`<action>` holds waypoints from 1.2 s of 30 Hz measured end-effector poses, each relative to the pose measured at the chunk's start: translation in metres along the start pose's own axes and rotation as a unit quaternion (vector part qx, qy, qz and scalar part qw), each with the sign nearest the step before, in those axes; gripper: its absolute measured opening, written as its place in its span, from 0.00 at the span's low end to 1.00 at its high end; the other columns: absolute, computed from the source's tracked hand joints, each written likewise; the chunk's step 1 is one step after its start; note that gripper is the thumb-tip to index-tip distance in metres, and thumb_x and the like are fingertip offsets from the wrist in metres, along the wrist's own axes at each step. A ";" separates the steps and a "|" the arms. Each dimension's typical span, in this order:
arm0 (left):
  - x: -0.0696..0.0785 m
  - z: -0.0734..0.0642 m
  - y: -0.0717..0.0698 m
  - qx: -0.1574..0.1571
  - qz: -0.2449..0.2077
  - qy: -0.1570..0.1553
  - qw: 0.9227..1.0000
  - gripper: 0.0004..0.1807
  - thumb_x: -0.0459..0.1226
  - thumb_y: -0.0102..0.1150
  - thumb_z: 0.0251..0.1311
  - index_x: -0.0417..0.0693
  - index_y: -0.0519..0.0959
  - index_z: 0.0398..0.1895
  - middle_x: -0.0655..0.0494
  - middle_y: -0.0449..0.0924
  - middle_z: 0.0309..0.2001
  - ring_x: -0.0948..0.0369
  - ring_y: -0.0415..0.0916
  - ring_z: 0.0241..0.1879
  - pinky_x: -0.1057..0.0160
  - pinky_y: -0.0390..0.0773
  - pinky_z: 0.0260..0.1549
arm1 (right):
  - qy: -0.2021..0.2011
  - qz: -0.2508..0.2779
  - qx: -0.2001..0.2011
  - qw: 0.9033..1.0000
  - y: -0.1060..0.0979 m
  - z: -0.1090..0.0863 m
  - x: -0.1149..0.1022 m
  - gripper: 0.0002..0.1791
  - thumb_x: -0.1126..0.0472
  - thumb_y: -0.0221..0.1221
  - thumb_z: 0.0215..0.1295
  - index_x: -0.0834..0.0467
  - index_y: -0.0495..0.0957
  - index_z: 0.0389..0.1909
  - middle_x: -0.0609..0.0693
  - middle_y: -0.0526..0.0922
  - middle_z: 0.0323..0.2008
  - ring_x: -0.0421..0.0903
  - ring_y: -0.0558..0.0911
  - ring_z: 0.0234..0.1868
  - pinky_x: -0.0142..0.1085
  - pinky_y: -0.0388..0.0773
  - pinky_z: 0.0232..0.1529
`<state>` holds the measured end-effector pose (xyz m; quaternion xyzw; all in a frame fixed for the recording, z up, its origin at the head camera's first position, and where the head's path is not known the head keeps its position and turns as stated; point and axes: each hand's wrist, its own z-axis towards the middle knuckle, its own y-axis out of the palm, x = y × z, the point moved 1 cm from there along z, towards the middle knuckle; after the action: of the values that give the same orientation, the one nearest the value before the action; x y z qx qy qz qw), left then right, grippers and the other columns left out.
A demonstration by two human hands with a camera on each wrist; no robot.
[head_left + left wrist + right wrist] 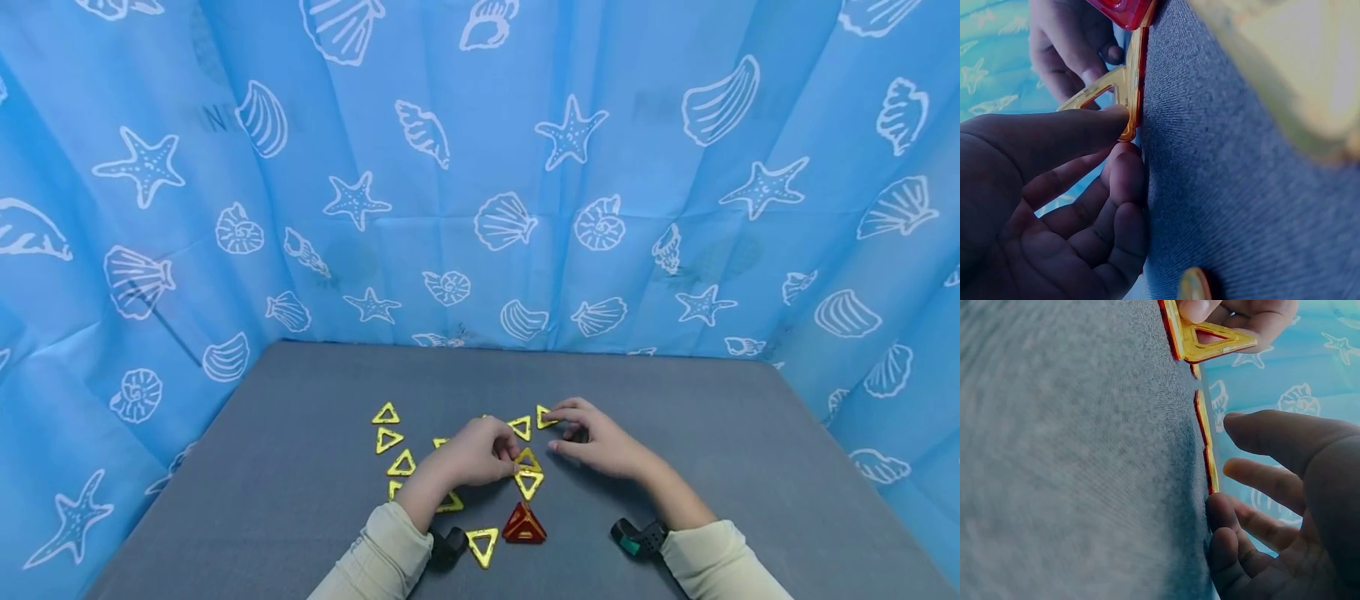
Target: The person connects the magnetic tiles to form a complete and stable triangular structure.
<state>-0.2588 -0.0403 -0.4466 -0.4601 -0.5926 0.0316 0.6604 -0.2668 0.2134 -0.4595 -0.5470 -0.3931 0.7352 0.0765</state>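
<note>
My left hand (476, 454) pinches a yellow triangle magnetic tile (1225, 345) between thumb and fingers at its lower corner. That tile stands up at the edge of another yellow triangle tile (528, 485) lying flat on the table. My right hand (600, 442) is spread loosely to the right, thumb apart from the fingers, with its fingertips right at a flat yellow triangle tile (543, 416). It grips nothing. A red pyramid of triangle tiles (525, 527) stands just in front of the flat tile.
Several yellow triangle tiles (388, 439) lie on the grey table (300, 467) left of my left hand, partly hidden by it. One yellow tile (482, 546) lies by my left wrist, another (521, 427) between the hands. A blue shell-print curtain (465, 200) encloses the table.
</note>
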 end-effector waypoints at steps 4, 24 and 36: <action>-0.001 -0.001 -0.002 0.005 -0.001 -0.002 1.000 0.06 0.33 0.71 0.65 0.49 0.83 0.32 0.59 0.80 0.29 0.64 0.75 0.29 0.64 0.73 0.33 | 0.011 -0.014 -0.003 1.000 -0.001 0.001 -0.001 0.19 0.57 0.66 0.73 0.61 0.83 0.59 0.60 0.78 0.59 0.47 0.81 0.47 0.33 0.78 0.44; -0.007 -0.003 -0.004 0.041 0.002 -0.006 0.999 0.08 0.34 0.72 0.65 0.49 0.80 0.30 0.57 0.78 0.28 0.62 0.74 0.28 0.62 0.72 0.30 | 0.052 -0.059 -0.023 0.997 -0.009 0.000 -0.001 0.16 0.57 0.76 0.60 0.59 0.88 0.47 0.48 0.84 0.38 0.40 0.76 0.32 0.32 0.74 0.33; -0.006 -0.003 -0.006 0.050 0.006 -0.007 0.999 0.09 0.34 0.71 0.65 0.48 0.80 0.29 0.57 0.77 0.27 0.61 0.73 0.26 0.63 0.72 0.28 | 0.030 -0.039 -0.065 0.997 -0.010 -0.002 -0.003 0.14 0.56 0.77 0.59 0.57 0.88 0.42 0.49 0.84 0.37 0.39 0.77 0.32 0.32 0.75 0.33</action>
<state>-0.2610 -0.0487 -0.4471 -0.4298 -0.5926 0.0682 0.6778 -0.2672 0.2189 -0.4509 -0.5570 -0.4583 0.6879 0.0811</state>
